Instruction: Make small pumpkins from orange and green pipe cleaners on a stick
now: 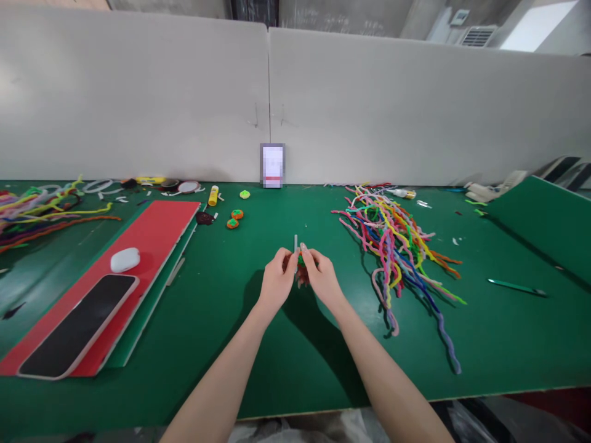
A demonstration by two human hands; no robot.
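Observation:
My left hand (276,282) and my right hand (325,280) meet above the middle of the table, fingers closed in pinches. Between them is a small orange and green fuzzy craft piece (301,259), mostly covered by the fingers. A thin grey stick (296,242) stands up at the left fingertips, its lower end hidden by them. Which hand carries the piece's weight is hard to make out. Farther off to the left lie two orange pieces with green tops (233,223) and a yellow-green round piece (244,194).
A heap of colourful pipe cleaners (392,240) lies to the right, with a green pen (517,287) beyond. At left, a phone (80,326) and white earbud case (125,259) rest on a red board (173,215). A glue stick (213,195) stands near the white partition (138,92).

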